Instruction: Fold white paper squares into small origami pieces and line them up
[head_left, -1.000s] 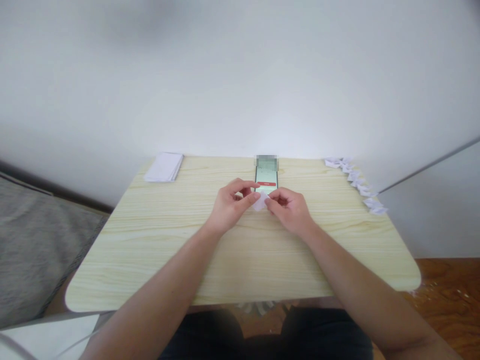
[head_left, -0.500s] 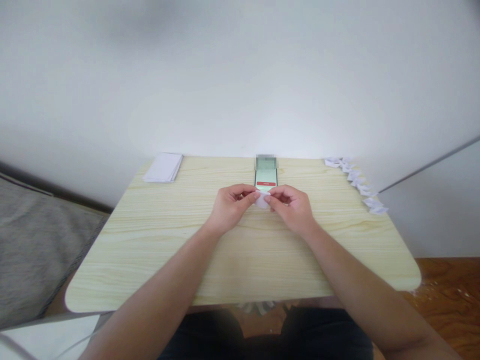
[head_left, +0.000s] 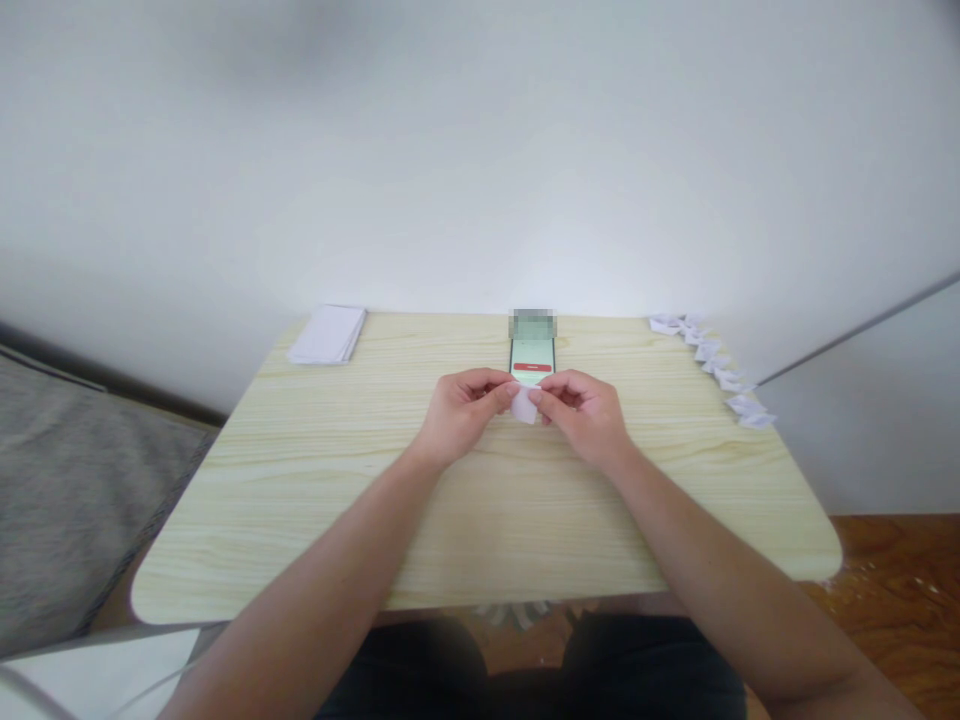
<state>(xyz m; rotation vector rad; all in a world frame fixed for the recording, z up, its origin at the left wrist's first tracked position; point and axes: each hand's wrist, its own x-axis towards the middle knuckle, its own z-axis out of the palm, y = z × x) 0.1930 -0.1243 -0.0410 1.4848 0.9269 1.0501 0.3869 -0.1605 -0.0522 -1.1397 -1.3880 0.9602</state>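
Between my two hands is a small folded piece of white paper (head_left: 525,404), held up in front of the phone. My left hand (head_left: 469,412) pinches its left edge between thumb and fingers. On the other side, my right hand (head_left: 585,412) grips the right edge the same way, thumb toward me. The phone (head_left: 533,352) lies just beyond the fingertips, with a light green screen and a red bar; its far end is blurred out. My fingers hide the phone's near end and part of the paper.
A stack of white paper sheets (head_left: 328,335) lies at the table's back left. Several folded white paper shapes (head_left: 706,351) form a row along the right edge. The pale wooden table (head_left: 300,480) meets a white wall (head_left: 480,160) at the back.
The paper's lower part now hangs slightly further down and shows more between my thumbs. Both hands have stayed almost in place, still pinching it.
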